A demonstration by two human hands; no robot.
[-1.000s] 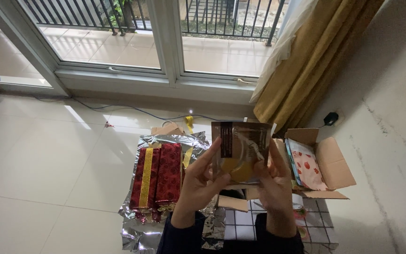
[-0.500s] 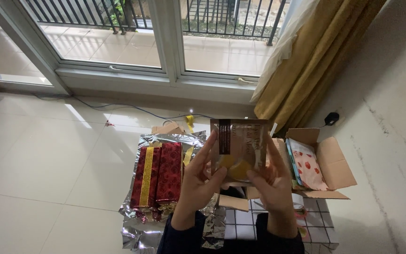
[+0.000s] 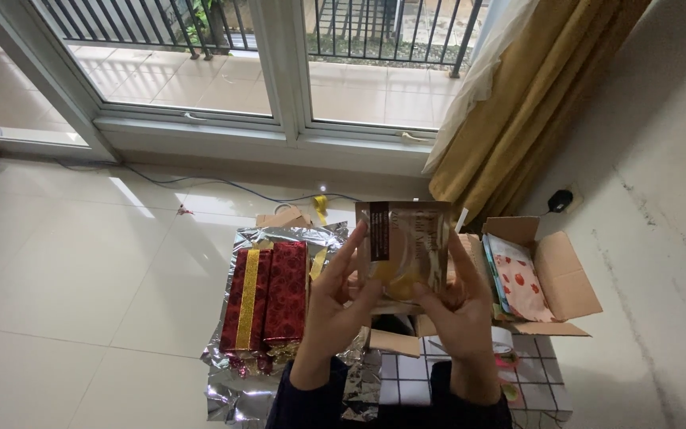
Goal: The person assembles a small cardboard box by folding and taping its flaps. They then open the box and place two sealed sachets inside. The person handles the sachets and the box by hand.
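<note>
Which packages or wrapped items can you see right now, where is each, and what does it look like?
Sachet: flat brown and beige rectangle with a dark strip, held up by left hand and right hand.
Wrapped packages: two long red blocks, one with a gold band, on silver foil, left of the hands.
Cardboard box: open, right, holding a white pouch with red spots.

White tiled floor (image 3: 81,262), silver foil sheet (image 3: 279,238), open cardboard box (image 3: 561,274), black cable (image 3: 200,184)
</note>
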